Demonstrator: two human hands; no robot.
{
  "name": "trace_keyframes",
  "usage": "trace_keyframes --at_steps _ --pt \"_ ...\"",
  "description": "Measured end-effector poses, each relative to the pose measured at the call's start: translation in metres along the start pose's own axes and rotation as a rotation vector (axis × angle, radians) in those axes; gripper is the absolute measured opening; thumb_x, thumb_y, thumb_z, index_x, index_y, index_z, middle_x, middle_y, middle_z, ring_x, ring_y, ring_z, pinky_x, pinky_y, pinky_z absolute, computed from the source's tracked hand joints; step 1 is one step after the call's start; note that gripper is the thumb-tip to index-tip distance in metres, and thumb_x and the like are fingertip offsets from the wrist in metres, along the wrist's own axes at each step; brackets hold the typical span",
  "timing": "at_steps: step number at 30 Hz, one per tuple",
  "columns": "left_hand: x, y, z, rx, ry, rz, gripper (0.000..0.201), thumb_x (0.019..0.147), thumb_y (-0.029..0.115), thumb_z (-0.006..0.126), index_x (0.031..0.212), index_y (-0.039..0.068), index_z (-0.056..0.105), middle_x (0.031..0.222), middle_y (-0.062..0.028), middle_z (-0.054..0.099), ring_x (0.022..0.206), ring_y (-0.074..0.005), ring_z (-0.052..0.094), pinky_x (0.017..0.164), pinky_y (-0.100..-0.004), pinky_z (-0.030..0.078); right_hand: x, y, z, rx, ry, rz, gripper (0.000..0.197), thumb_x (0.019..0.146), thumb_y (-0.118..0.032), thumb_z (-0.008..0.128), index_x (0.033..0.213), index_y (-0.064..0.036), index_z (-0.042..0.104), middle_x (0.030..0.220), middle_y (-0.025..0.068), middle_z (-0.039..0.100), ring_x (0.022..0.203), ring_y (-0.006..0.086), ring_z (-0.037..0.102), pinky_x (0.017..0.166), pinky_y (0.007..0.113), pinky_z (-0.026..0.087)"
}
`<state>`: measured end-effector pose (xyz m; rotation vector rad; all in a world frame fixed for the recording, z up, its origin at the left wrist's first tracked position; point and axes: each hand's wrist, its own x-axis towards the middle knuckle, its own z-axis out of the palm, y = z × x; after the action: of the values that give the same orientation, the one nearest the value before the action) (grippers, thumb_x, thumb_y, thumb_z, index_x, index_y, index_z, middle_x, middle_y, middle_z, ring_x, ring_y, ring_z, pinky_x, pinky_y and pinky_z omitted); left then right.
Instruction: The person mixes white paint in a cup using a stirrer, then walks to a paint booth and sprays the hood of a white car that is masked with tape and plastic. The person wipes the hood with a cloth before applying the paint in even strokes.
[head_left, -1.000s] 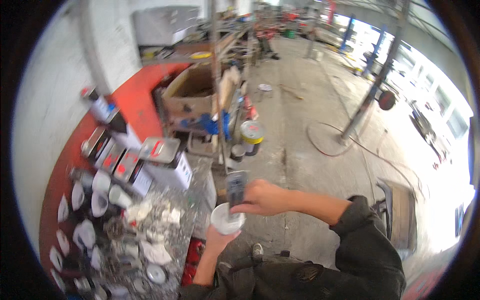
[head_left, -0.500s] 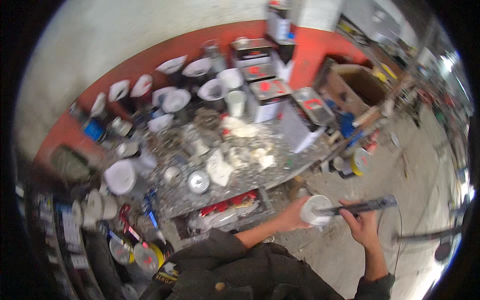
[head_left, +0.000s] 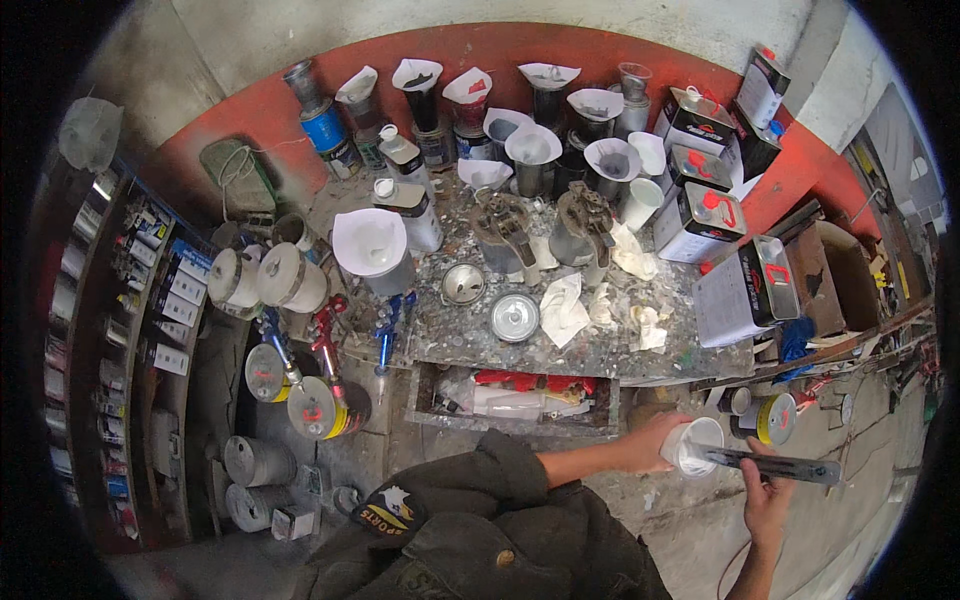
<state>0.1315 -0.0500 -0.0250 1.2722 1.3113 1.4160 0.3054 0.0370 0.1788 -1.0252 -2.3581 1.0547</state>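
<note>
White plastic-looking cup, and the left hand has it from the side, fingers curled round it as far as I can see. Right hand is closed on a dark flat stick, thumb pressed to it, and the stick's far end sits inside the cup. Both are out past the front edge of the speckled bench, near its right end, just right of the pulled-out drawer. Up on the bench there's 1 round silver tin beside crumpled white paper.
</note>
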Motion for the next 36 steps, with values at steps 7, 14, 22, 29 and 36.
trace_keyframes --at_steps 7,14,22,29,36 --pt "-0.005 -0.006 -0.008 0.078 0.067 -0.036 0.093 0.060 0.018 0.089 0.140 0.005 0.043 0.135 -0.0173 0.048 0.132 -0.0331 0.042 0.114 -0.0431 0.031 0.001 -0.019 0.013 -0.054 0.040 -0.146 0.029 0.086 -0.001 0.073 0.114 -0.0007 0.070 0.105 0.0089 0.071 0.085 0.0130 0.062 0.072 0.026 0.048" --pt "0.005 0.013 -0.026 -0.084 0.045 -0.097 0.085 0.060 0.010 0.088 0.134 0.006 0.046 0.127 -0.0137 0.053 0.124 -0.0292 0.049 0.108 -0.0396 0.037 0.019 -0.022 0.010 -0.084 -0.002 -0.191 0.030 0.087 -0.005 0.073 0.117 -0.0043 0.071 0.081 0.0067 0.064 0.068 0.0146 0.057 0.062 0.029 0.045" --pt "0.012 0.013 -0.017 -0.074 -0.018 -0.079 0.088 0.063 0.010 0.091 0.136 0.006 0.043 0.129 -0.0091 0.057 0.123 -0.0218 0.055 0.103 -0.0359 0.044 0.002 -0.035 0.017 -0.059 0.049 -0.253 0.032 0.087 -0.007 0.073 0.119 -0.0076 0.070 0.074 0.0083 0.062 0.059 0.0174 0.055 0.054 0.030 0.043" --pt "0.014 0.008 -0.012 0.050 -0.038 -0.058 0.086 0.061 0.010 0.090 0.135 0.005 0.046 0.131 -0.0119 0.055 0.123 -0.0245 0.054 0.106 -0.0366 0.041 -0.002 -0.012 0.013 -0.152 0.017 -0.072 0.036 0.090 -0.008 0.070 0.127 -0.0081 0.066 0.078 0.0087 0.063 0.064 0.0162 0.056 0.060 0.031 0.045" --pt "0.012 -0.004 -0.005 0.051 0.086 -0.149 0.082 0.060 0.007 0.085 0.134 0.005 0.049 0.128 -0.0182 0.053 0.121 -0.0361 0.051 0.105 -0.0434 0.040 -0.013 -0.017 0.029 0.197 0.199 0.294 0.035 0.094 -0.006 0.065 0.128 -0.0024 0.062 0.102 0.0038 0.067 0.071 0.0069 0.056 0.065 0.023 0.047"
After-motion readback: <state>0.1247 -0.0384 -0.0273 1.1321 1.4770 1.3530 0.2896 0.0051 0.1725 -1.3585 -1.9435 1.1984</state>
